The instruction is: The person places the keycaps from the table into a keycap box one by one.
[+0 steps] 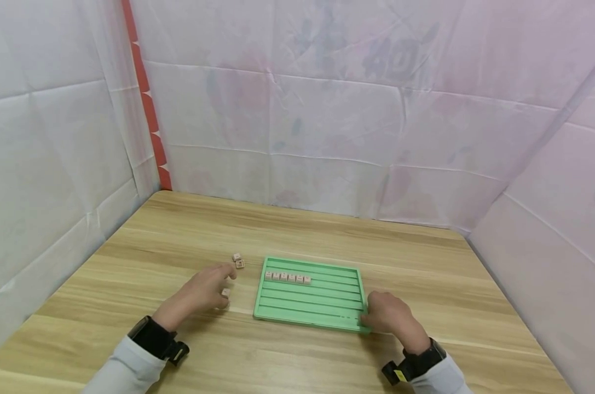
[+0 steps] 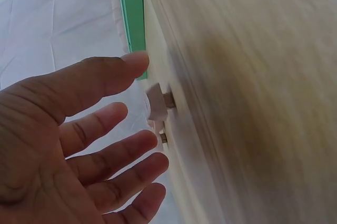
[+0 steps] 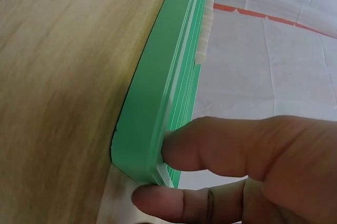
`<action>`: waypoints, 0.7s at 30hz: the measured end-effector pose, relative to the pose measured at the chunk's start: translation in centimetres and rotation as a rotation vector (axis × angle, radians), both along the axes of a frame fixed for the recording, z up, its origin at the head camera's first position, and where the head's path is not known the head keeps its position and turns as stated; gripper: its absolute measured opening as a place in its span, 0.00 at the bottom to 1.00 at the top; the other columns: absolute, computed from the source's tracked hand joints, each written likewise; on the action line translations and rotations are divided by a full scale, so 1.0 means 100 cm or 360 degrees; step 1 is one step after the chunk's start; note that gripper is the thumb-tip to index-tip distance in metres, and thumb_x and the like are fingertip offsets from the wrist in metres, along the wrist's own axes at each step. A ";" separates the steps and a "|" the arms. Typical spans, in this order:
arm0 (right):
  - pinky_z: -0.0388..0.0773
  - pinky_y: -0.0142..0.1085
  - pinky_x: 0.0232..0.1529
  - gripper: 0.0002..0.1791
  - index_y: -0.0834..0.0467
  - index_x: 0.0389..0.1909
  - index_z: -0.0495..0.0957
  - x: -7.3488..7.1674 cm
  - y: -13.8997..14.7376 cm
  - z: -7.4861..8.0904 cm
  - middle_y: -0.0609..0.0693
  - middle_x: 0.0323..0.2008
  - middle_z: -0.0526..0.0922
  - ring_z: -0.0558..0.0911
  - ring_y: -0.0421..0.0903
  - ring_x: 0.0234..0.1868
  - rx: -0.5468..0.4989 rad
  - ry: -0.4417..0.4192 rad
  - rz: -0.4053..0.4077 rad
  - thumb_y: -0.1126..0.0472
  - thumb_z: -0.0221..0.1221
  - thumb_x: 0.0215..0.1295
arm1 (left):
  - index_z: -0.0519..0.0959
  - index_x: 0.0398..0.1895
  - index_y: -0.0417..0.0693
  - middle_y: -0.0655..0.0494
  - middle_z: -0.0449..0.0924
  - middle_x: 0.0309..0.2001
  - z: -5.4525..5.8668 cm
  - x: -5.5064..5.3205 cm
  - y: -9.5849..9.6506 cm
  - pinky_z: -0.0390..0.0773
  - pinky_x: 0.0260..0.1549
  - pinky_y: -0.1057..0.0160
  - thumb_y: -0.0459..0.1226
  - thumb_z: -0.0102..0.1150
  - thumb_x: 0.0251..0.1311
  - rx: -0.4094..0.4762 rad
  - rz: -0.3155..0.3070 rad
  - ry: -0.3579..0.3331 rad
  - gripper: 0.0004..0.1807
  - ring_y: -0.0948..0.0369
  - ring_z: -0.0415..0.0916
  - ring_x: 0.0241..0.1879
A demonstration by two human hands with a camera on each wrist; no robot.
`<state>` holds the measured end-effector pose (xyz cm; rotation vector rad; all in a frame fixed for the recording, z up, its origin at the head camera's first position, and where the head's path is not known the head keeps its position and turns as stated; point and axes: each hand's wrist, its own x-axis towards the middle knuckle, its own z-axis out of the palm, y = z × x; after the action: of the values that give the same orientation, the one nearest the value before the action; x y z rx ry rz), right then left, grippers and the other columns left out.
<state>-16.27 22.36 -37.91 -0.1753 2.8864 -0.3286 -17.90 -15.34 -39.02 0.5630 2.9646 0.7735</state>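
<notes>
My right hand point(image 1: 388, 313) grips the near right corner of a green ridged tray point(image 1: 307, 324). In the right wrist view its thumb point(image 3: 192, 145) lies on the rim and a finger is against the outer end. My left hand point(image 1: 201, 293) is low over the table, left of the tray, fingers apart and loosely bent. A pale keycap point(image 1: 225, 293) sits between its thumb and fingers; the left wrist view shows this keycap point(image 2: 156, 103) just beyond the fingertips, not pinched. Several pale keycaps point(image 1: 284, 277) stand in a row on the tray's upper left.
Two more loose keycaps lie beyond my left fingertips: one keycap point(image 1: 236, 256) and, touching it, an upturned keycap point(image 1: 240, 264) showing its hollow underside. The wooden table point(image 1: 297, 361) is bordered by pale sheet walls point(image 1: 327, 120) at the back and both sides.
</notes>
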 end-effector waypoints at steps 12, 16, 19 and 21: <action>0.54 0.32 0.17 0.11 0.57 0.15 0.69 0.001 0.001 -0.001 0.48 0.13 0.68 0.62 0.42 0.14 0.0018 -0.0048 -0.0001 0.62 0.58 0.52 | 0.76 0.38 0.38 0.53 0.74 0.30 -0.006 -0.001 -0.003 0.73 0.32 0.57 0.32 0.73 0.37 0.0051 0.0046 -0.0023 0.21 0.59 0.71 0.30; 0.54 0.32 0.17 0.12 0.58 0.14 0.69 0.001 0.001 -0.001 0.47 0.12 0.67 0.62 0.42 0.14 0.0020 -0.0052 0.0001 0.63 0.58 0.52 | 0.76 0.36 0.40 0.56 0.72 0.25 -0.007 -0.002 -0.002 0.71 0.26 0.61 0.31 0.70 0.43 0.0102 0.0052 -0.0057 0.15 0.61 0.68 0.25; 0.53 0.31 0.17 0.12 0.58 0.14 0.68 0.001 0.001 -0.001 0.47 0.12 0.67 0.61 0.41 0.14 0.0019 -0.0055 0.0003 0.63 0.58 0.52 | 0.76 0.31 0.43 0.58 0.70 0.24 -0.008 -0.002 -0.002 0.69 0.24 0.62 0.29 0.68 0.46 0.0104 0.0034 -0.0050 0.11 0.62 0.66 0.24; 0.53 0.31 0.17 0.13 0.58 0.14 0.68 0.001 0.001 -0.001 0.47 0.12 0.66 0.61 0.41 0.14 0.0016 -0.0056 0.0005 0.62 0.58 0.53 | 0.75 0.28 0.44 0.59 0.69 0.22 -0.008 -0.002 -0.002 0.69 0.23 0.62 0.27 0.68 0.45 0.0094 0.0016 -0.0041 0.11 0.62 0.66 0.24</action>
<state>-16.22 22.43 -38.01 -0.1705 2.8521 -0.3135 -18.09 -15.55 -39.80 0.5377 2.9321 0.8652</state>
